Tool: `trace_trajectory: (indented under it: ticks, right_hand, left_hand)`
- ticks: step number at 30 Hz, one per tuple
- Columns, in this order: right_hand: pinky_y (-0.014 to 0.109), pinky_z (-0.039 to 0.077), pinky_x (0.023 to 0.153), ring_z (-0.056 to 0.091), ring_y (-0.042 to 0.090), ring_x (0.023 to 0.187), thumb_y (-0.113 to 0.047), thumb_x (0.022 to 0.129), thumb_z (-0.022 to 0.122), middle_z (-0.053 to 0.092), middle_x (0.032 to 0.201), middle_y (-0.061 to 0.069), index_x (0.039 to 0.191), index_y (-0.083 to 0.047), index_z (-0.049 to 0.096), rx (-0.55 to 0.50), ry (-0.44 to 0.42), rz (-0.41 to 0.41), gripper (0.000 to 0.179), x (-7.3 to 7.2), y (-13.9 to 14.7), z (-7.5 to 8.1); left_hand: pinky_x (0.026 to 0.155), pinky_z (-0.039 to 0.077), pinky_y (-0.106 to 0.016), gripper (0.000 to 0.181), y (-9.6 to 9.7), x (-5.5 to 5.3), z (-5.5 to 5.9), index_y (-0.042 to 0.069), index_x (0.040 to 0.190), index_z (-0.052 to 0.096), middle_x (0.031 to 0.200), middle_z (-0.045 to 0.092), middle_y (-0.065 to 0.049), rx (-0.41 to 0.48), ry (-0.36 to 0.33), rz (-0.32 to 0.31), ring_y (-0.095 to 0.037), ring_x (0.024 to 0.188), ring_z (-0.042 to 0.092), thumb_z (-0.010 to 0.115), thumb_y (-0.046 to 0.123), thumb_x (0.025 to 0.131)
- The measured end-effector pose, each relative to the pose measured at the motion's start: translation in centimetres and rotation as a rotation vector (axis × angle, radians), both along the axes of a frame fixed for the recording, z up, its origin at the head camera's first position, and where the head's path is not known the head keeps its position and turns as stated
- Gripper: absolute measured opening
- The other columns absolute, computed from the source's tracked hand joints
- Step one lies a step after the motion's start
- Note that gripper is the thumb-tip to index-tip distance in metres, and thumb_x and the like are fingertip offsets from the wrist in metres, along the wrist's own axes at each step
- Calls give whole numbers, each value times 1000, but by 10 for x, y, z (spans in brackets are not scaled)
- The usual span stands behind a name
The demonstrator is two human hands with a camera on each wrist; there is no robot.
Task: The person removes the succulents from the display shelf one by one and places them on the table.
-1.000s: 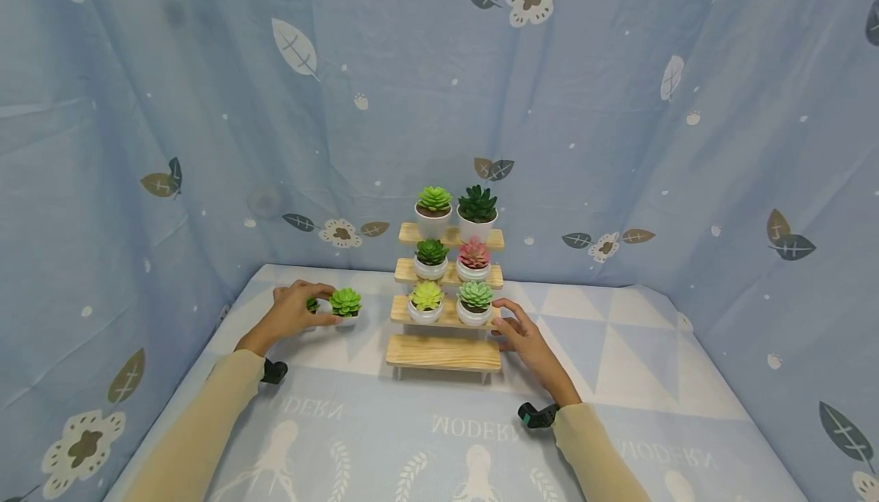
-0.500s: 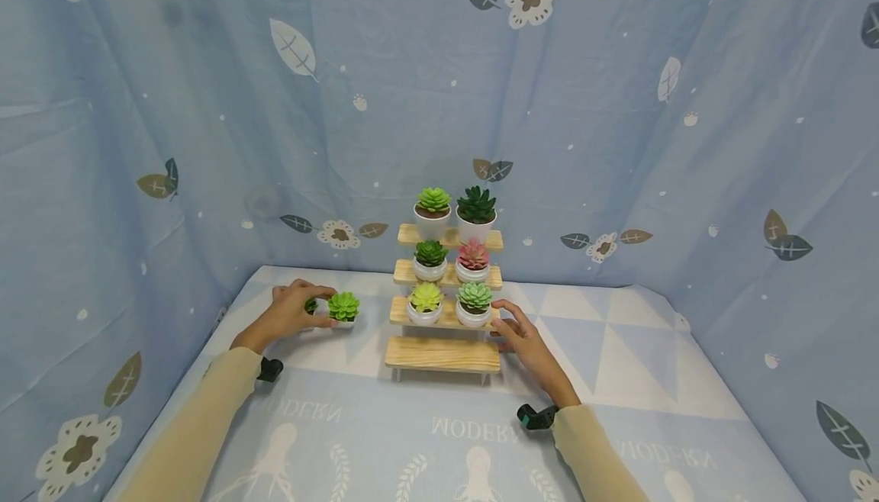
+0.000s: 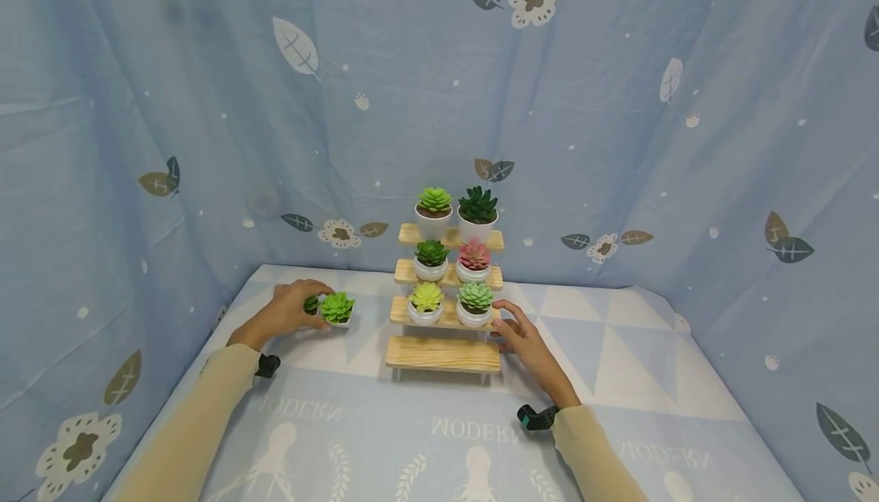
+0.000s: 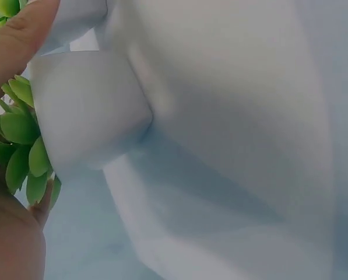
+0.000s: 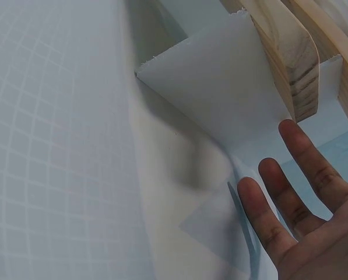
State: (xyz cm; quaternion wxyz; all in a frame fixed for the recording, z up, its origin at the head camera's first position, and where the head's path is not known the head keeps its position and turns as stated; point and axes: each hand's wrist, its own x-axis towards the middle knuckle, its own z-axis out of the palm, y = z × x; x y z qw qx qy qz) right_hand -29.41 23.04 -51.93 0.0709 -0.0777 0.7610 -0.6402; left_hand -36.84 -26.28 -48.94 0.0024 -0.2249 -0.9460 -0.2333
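Note:
My left hand [image 3: 291, 310] grips a bright green potted succulent [image 3: 337, 308] between thumb and fingers, left of the stand; its white pot [image 4: 66, 20] shows behind the thumb in the left wrist view. A second green succulent [image 3: 311, 305] sits within the curve of that hand, mostly hidden in the head view. Its white pot [image 4: 92, 111] is close to the palm. My right hand [image 3: 518, 332] has spread, relaxed fingers, a fingertip [image 5: 294, 131] right at the end of a wooden shelf [image 5: 302, 64] of the tiered stand [image 3: 442, 353].
Three upper tiers each carry two potted succulents, such as a pink one [image 3: 474, 256] and a yellow-green one [image 3: 426, 300]. The lowest tier shows bare wood. A patterned cloth covers the table [image 3: 384, 433]; a blue curtain [image 3: 618, 120] encloses the back and sides.
The bright green succulent has shifted slightly left, toward the left palm, and now looks more tilted. The left hand has edged left. The right hand stays at the stand.

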Motion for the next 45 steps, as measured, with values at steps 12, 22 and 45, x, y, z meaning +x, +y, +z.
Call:
trace_trajectory:
  ticks: [12,22,45]
  right_hand:
    - [54,52,96,56,42,128,-38,108,57,60,138,17,151,-30,44,-4,-3,-9,46,-2,0,-3]
    - [49,55,92,61,38,123,-47,104,60,61,135,16,148,-35,47,10,25,-25,47,-2,-2,-4]
    - [47,55,94,58,40,126,-44,106,58,59,137,17,151,-32,44,-4,3,0,49,-1,1,-4]
  left_hand:
    - [95,28,-62,82,-2,6,7,10,146,57,139,61,-17,-72,-11,44,-42,122,49,95,18,74]
    - [98,24,-66,85,-6,7,13,13,149,55,143,58,-15,-125,-2,31,-45,136,37,94,13,74]
    - [95,27,-61,62,45,22,33,12,139,64,128,68,-8,121,158,-89,-30,115,60,80,46,90]
